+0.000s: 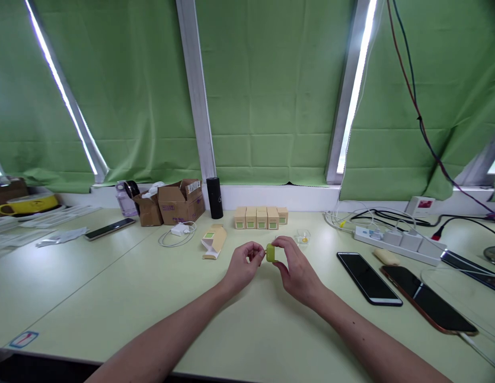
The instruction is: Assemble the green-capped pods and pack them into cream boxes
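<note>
Above the middle of the table, a small green object (270, 252) is pinched between the thumb and fingers of my right hand (298, 272). My left hand (242, 264) has its thumb and index finger closed at the object's left side, on a tiny part too small to make out. An open cardboard box (214, 241) with a green label lies on its side, left of and beyond my hands. Behind them stands a row of several small cardboard boxes (251, 217) with green labels. A small clear container (303, 237) with something yellow inside sits just beyond my right hand.
Two phones (369, 278) (429, 299) lie to the right, below a white power strip (399, 244) with cables. At the back left are brown cartons (173, 205), a black cylinder (214, 198) and a white charger (180, 229). Another phone (110, 229) lies farther left.
</note>
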The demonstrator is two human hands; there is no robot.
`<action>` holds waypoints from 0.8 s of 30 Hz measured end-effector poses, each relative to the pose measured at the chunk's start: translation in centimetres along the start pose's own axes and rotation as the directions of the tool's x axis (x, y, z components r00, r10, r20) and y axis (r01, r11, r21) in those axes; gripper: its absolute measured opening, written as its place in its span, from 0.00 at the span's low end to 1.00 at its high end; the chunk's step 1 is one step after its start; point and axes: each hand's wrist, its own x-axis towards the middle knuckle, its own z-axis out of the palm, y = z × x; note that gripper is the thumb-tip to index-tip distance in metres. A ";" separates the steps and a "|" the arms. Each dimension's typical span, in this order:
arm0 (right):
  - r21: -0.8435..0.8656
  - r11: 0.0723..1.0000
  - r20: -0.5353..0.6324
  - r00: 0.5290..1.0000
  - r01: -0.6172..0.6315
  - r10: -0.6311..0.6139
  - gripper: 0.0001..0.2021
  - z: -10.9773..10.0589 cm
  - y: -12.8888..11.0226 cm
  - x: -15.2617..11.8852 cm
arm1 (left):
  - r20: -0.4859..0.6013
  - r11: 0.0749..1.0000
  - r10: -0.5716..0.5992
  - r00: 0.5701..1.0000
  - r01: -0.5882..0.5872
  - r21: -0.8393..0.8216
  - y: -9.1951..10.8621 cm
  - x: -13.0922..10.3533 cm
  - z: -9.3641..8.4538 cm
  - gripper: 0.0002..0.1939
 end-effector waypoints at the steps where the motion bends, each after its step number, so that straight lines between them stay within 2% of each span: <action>1: 0.006 1.000 0.005 1.000 -0.005 0.005 0.23 0.0 0.0 0.0 | 0.000 1.000 -0.002 1.000 0.002 0.000 0.0 0.0 0.0 0.13; 24: 0.007 0.999 0.036 0.998 -0.044 0.043 0.24 0.1 0.3 -0.2 | 0.001 1.000 -0.025 1.000 0.025 -0.011 -0.1 0.1 -0.1 0.13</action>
